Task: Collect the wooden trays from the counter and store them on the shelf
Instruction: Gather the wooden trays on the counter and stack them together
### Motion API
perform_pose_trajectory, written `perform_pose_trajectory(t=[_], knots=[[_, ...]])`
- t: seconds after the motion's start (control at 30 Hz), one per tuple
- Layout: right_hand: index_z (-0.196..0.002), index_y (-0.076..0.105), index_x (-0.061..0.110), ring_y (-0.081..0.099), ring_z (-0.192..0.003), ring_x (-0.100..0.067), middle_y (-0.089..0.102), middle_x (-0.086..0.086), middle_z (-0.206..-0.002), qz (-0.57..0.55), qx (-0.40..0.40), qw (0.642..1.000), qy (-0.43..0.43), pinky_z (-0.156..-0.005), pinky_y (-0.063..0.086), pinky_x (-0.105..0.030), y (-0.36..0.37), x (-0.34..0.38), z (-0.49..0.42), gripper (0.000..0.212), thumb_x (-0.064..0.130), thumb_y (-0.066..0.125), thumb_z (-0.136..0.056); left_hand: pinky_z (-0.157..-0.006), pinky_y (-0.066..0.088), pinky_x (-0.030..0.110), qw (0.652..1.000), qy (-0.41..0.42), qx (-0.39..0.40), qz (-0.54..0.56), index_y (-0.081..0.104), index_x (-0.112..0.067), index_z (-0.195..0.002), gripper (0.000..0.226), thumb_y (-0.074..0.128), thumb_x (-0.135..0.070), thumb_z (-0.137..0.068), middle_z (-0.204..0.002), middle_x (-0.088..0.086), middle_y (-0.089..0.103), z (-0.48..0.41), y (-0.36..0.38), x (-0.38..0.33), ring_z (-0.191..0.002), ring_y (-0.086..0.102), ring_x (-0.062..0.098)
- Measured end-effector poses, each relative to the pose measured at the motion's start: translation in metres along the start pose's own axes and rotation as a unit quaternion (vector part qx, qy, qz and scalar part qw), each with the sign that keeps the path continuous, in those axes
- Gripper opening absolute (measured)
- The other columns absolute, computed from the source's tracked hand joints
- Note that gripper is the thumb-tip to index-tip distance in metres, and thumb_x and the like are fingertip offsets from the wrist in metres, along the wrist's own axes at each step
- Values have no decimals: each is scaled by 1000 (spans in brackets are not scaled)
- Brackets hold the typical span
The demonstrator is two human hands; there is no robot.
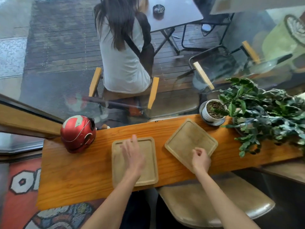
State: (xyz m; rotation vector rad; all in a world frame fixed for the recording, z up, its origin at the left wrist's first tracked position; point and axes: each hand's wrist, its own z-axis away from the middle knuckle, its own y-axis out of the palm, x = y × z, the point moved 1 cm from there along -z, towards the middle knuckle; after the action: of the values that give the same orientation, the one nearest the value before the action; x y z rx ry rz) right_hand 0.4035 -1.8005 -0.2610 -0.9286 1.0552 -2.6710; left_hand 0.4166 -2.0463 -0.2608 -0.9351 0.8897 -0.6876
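Head camera looks down on a long orange wooden surface (82,171) by a big window. Two wooden trays lie flat on it, side by side but apart. The left tray (148,172) sits straight, with its near edge close to the near edge of the surface. The right tray (186,139) is turned at a slant, so one corner points to the far side.

The left hand (132,156) is flat over the left tray, palm down. Its fingers (134,140) are spread and straight and reach to the tray's far rim. It holds nothing. The picture is blurry there, so it is hard to tell if the palm touches the wood.

The right hand (200,160) is over the near corner of the right tray. Its fingers (197,152) are curled in, loosely bunched. Whether they pinch the tray's rim cannot be told.

A shiny red helmet (77,133) sits at the left end of the surface. A small white pot (210,113) on a saucer stands at the far right, next to a leafy green plant (267,113). A tan chair seat (214,200) is tucked below the near edge.
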Motion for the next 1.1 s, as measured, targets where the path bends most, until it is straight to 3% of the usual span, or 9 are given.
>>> perform_pose_trajectory(t=[0.07, 0.13, 0.23, 0.33, 0.53, 0.63, 0.8, 0.93, 1.1], knots=[[-126, 55, 6, 57, -119, -35, 58, -17, -129, -41, -51, 996, 61, -96, 48, -44, -23, -9, -28, 29, 14, 57, -98, -98, 42, 29, 993, 120, 14, 15, 58, -14, -122, 42, 56, 5, -85, -117, 6, 58, -8, 11, -49, -112, 49, 20], [-133, 46, 3, 52, -125, -40, 51, -21, -137, -64, -45, 988, 136, -102, 46, -49, -31, -17, -47, 38, 12, 57, -98, -95, 44, 31, 983, 170, 57, 44, 62, -10, -119, 35, 51, 4, -90, -115, 7, 62, -17, 27, -97, -110, 53, 22], [-131, 48, 3, 55, -122, -40, 55, -21, -133, -81, -13, 980, 182, -99, 48, -49, -28, -29, -59, 37, 13, 59, -97, -100, 41, 37, 981, 116, 146, 51, 53, -9, -130, 35, 44, -4, -97, -127, 10, 56, -27, 53, -146, -118, 49, 28], [-126, 50, 5, 57, -117, -39, 58, -21, -129, -103, -15, 979, 178, -97, 50, -49, -24, -34, -66, 32, 13, 60, -96, -101, 41, 39, 985, 60, 155, 44, 52, -12, -130, 33, 48, -9, -97, -128, 9, 55, -30, 70, -158, -120, 48, 28], [-126, 54, 11, 57, -114, -32, 60, -13, -127, -121, -14, 986, 114, -95, 49, -44, -27, -35, -67, 28, 16, 57, -98, -99, 40, 38, 983, 20, 152, 96, 53, -19, -137, 42, 55, -12, -95, -116, 6, 53, -24, 60, -134, -113, 47, 26], [-129, 54, 13, 56, -117, -31, 59, -12, -131, -134, 5, 985, 105, -96, 48, -42, -22, -23, -61, 30, 16, 56, -99, -87, 40, 30, 984, 38, 99, 142, 58, -18, -132, 39, 55, -7, -94, -101, 2, 48, -19, 41, -126, -100, 45, 20], [-130, 56, 16, 57, -116, -27, 59, -8, -130, -122, 44, 990, 48, -89, 46, -35, 4, 9, -31, 32, 21, 57, -98, -83, 47, 31, 983, -8, 22, 183, 64, -14, -121, 31, 54, -2, -95, -96, 3, 48, -19, -2, -96, -94, 45, 18], [-122, 57, 18, 56, -101, -18, 62, -2, -116, -107, 81, 991, -19, -87, 49, -35, 41, 30, 12, 26, 21, 59, -97, -83, 42, 27, 981, -51, -10, 184, 61, -15, -124, 34, 56, -2, -93, -100, 0, 47, -20, -42, -35, -97, 44, 16], [-117, 58, 26, 62, -103, -22, 68, -1, -114, -31, 101, 991, -78, -90, 52, -40, 99, 31, 71, 21, 28, 58, -96, -99, 41, 41, 981, -131, 19, 140, 50, -17, -136, 52, 54, 3, -89, -121, 11, 47, -9, -65, 51, -116, 43, 30]])
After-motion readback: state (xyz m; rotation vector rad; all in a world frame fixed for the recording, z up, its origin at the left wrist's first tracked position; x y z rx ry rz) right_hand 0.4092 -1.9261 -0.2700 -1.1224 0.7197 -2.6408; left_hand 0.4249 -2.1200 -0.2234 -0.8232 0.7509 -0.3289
